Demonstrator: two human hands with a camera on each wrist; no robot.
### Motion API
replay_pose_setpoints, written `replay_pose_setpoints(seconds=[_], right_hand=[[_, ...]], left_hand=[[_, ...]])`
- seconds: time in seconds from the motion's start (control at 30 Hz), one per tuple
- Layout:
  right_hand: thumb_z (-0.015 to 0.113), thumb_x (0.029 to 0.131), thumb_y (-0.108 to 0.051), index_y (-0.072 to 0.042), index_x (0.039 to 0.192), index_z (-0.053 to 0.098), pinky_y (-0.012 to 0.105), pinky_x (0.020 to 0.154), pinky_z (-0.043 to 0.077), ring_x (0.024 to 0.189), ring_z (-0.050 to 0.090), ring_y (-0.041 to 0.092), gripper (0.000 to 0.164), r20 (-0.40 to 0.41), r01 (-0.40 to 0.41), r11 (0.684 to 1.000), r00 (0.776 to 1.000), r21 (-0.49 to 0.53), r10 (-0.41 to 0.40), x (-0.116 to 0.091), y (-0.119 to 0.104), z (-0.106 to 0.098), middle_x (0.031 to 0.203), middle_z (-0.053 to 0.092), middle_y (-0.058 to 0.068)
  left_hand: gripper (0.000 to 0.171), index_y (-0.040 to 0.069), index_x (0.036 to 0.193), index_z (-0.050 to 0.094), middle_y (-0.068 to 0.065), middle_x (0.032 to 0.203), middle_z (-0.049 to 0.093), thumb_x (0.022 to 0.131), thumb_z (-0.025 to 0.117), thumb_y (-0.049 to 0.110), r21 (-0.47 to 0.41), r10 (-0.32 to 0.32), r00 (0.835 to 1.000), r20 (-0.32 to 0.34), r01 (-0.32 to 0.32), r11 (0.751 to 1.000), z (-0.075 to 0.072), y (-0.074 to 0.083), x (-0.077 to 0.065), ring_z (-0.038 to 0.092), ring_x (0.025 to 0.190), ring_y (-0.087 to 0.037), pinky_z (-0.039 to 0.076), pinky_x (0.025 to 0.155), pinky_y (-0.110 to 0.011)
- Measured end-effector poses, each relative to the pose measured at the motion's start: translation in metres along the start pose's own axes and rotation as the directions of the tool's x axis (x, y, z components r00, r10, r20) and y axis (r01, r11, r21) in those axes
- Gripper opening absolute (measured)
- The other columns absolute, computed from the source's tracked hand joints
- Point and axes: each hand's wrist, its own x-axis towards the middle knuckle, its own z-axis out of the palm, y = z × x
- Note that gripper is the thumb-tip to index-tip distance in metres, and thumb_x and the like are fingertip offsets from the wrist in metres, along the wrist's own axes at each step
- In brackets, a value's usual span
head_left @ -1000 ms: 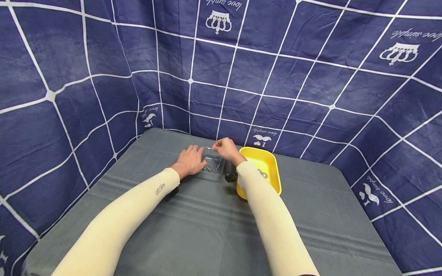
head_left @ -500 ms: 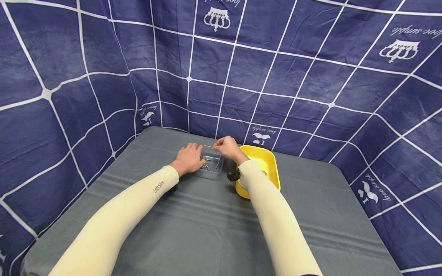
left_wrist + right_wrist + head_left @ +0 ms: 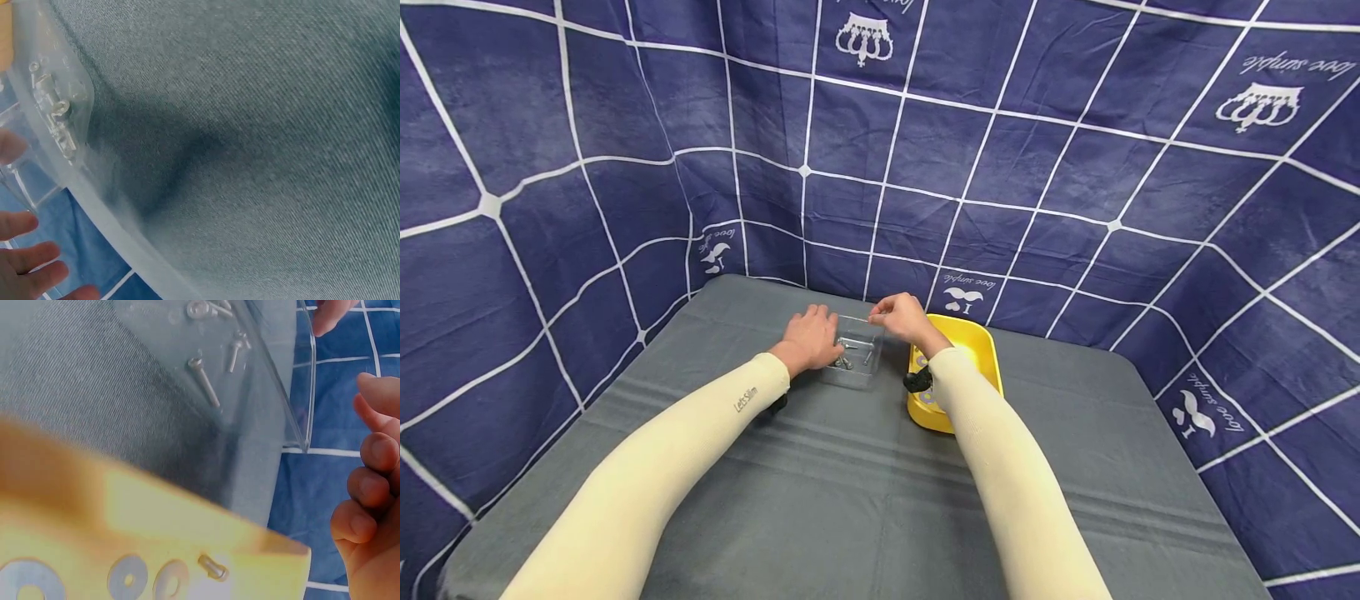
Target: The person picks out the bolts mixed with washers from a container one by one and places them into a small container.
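A clear plastic box with several metal screws in it sits toward the back of the table. My left hand rests along its left side, fingers spread and mostly straight, thumb over the near part. At the box's far right corner, my right hand hovers with thumb and forefinger close together and the other fingers loosely bent. In the right wrist view, a gap separates those fingertips from the clear raised panel of the box, and nothing shows between them.
Right of the box stands a yellow bin, partly under my right forearm. Grey washers and a small screw lie inside it. A blue-and-white gridded cloth hangs behind the grey-covered table.
My right hand has shifted slightly right, from over the box's far edge to its corner. The left hand keeps its place at the box. The head view has turned slightly.
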Motion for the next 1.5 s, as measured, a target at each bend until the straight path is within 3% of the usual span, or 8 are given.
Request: replay_pose_setpoints(seconds=[0.2,0.8,1.03,1.27,1.5], right_hand=[[0.075,0.088,-0.023,-0.011,0.092,0.079,0.027,0.067,0.042,0.077,0.056,0.017,0.013,0.0,-0.006,1.0,1.0,0.012,0.006,-0.004,0.007,-0.006,0.083,0.073,0.002],[0.073,0.09,-0.023,-0.012,0.093,0.079,0.028,0.066,0.045,0.079,0.058,0.018,0.013,-0.004,-0.059,0.998,0.998,0.021,0.059,-0.017,0.028,-0.026,0.091,0.074,0.004],[0.071,0.091,-0.022,-0.01,0.095,0.077,0.028,0.063,0.042,0.067,0.052,0.016,0.014,-0.001,-0.062,0.997,0.998,0.045,0.062,-0.022,0.037,-0.032,0.09,0.073,0.012],[0.072,0.091,-0.022,-0.008,0.093,0.077,0.026,0.064,0.044,0.071,0.054,0.015,0.014,-0.021,-0.09,0.995,0.996,0.038,0.091,-0.028,0.046,-0.038,0.082,0.069,0.005],[0.072,0.092,-0.02,-0.007,0.092,0.076,0.026,0.063,0.043,0.069,0.054,0.015,0.014,-0.026,-0.089,0.995,0.996,0.054,0.091,-0.034,0.054,-0.046,0.086,0.072,0.013]], left_hand=[[0.068,0.0,0.144,0.048,-0.022,0.142,0.046,0.093,0.061,0.043,0.007,0.013,1.0,-0.022,-0.013,1.0,0.0,0.007,0.003,0.04,0.137,-0.037,0.041,0.104,-0.058],[0.067,0.002,0.146,0.047,-0.02,0.145,0.044,0.095,0.058,0.045,-0.008,0.05,0.999,-0.006,-0.05,0.999,-0.005,0.034,0.014,0.037,0.14,-0.036,0.04,0.106,-0.056],[0.067,0.003,0.147,0.046,-0.02,0.147,0.044,0.097,0.055,0.046,-0.022,0.057,0.998,-0.003,-0.057,0.998,-0.007,0.045,0.016,0.037,0.141,-0.035,0.039,0.108,-0.056],[0.064,0.003,0.145,0.049,-0.02,0.148,0.045,0.097,0.054,0.045,-0.031,0.07,0.997,-0.025,-0.071,0.997,-0.008,0.056,0.019,0.038,0.141,-0.035,0.04,0.107,-0.057],[0.063,0.002,0.145,0.048,-0.02,0.147,0.046,0.097,0.056,0.043,-0.038,0.09,0.995,-0.044,-0.092,0.995,-0.006,0.066,0.022,0.039,0.141,-0.036,0.04,0.108,-0.057]])
